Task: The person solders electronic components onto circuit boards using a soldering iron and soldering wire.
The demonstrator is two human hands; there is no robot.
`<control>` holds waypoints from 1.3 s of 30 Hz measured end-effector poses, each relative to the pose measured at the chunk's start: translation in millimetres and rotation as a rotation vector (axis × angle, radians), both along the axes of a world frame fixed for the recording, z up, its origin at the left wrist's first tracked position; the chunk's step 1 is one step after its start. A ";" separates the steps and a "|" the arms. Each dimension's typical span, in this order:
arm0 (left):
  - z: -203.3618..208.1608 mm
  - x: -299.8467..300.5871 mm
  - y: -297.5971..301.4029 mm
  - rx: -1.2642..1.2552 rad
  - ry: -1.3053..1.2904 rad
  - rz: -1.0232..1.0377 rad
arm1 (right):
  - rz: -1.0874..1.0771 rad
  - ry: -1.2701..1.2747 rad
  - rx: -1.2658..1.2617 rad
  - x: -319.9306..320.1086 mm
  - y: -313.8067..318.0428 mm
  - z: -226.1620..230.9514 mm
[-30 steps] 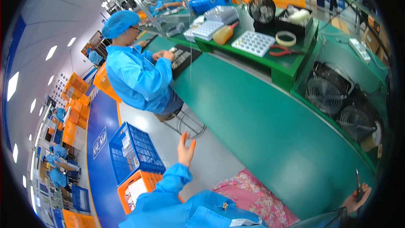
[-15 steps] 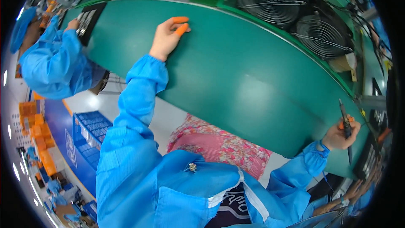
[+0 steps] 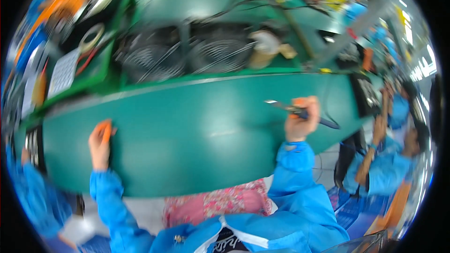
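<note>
My right hand (image 3: 301, 119), an orange cover on a finger, is closed around a dark-handled soldering iron (image 3: 328, 122). The iron's metal tip points left, above the green work surface (image 3: 197, 154). Toward the left end of that surface is my left hand (image 3: 100, 143), orange covers on thumb and forefinger. Its fingers are curled with the covered tips together, and I see nothing between them. Motion blurs both hands somewhat.
Behind the surface stand two fans with wire guards (image 3: 222, 56) and a paper cup (image 3: 263, 51). Dark trays lie at the left (image 3: 33, 147) and right (image 3: 364, 94) ends. Co-workers in blue sit at the left (image 3: 42, 201) and right (image 3: 389, 168).
The view has swung to the right, so the surface now lies more level across it. The soldering iron has tilted from nearly upright to pointing left. My left hand's fingers look closer together.
</note>
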State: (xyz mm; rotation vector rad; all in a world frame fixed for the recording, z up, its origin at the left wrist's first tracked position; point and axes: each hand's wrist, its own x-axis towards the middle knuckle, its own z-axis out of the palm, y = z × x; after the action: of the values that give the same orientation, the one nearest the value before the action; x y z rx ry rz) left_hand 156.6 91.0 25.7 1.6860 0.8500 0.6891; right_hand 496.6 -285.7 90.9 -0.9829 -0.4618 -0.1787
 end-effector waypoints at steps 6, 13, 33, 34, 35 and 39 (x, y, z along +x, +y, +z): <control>3.3 1.8 -15.8 0.122 0.031 0.006 | 0.117 0.049 0.027 -3.9 -16.3 0.0; 30.5 -6.6 -15.5 0.283 0.455 -0.005 | 0.123 0.100 -0.006 -5.5 -12.1 -2.9; 29.4 8.1 -16.4 0.319 0.420 -0.082 | 0.161 0.104 -0.006 -4.0 -15.2 -6.8; 24.4 8.2 -8.8 0.301 0.414 -0.085 | 0.155 0.066 0.007 -1.8 -14.0 -8.1; 18.5 8.5 -1.4 0.282 0.409 -0.090 | 0.148 0.029 0.019 -0.2 -13.8 -9.0; -4.7 6.3 23.0 0.195 0.402 -0.087 | 0.191 0.055 0.034 2.2 -7.7 -9.1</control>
State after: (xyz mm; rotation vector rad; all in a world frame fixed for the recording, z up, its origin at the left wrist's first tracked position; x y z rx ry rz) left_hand 163.0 114.1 21.0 2.0661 1.0038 0.3857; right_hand 498.8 -293.5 81.8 -0.9024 -0.4972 0.0121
